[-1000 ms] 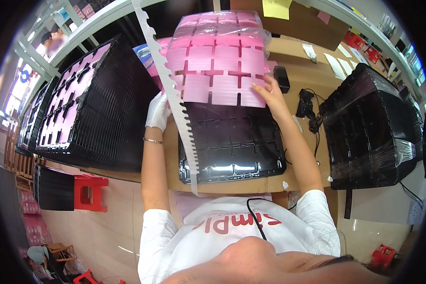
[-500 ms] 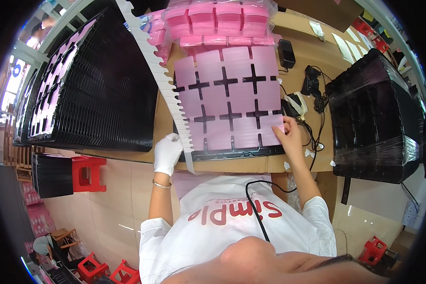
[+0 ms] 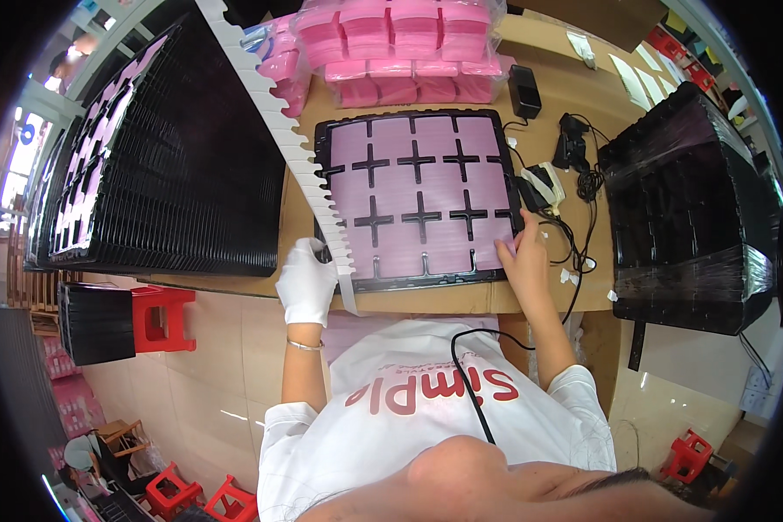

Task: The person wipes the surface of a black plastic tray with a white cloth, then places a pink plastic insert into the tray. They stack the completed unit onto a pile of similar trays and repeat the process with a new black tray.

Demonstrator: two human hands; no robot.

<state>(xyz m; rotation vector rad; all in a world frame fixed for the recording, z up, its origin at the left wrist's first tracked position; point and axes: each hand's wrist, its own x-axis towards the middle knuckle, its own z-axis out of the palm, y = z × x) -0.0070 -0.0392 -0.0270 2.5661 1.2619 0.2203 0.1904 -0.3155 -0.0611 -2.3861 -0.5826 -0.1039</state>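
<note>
A black tray (image 3: 413,279) lies flat on the brown table (image 3: 531,296) in front of me, filled with several pink square pieces (image 3: 418,187). My left hand (image 3: 306,280), in a white glove, rests at the tray's near left corner, beside a long white toothed strip (image 3: 278,130). My bare right hand (image 3: 522,258) presses on the tray's near right corner, fingers on a pink piece. Neither hand holds anything.
Bags of pink pieces (image 3: 409,43) lie behind the tray. Tall stacks of black trays stand at the left (image 3: 165,174) and right (image 3: 687,217). A black adapter (image 3: 524,90), cables (image 3: 574,174) and red stools (image 3: 161,317) are around.
The sheet of pink pieces came down from a raised, far position and now lies flat in the black tray. Both hands moved back to the tray's near corners.
</note>
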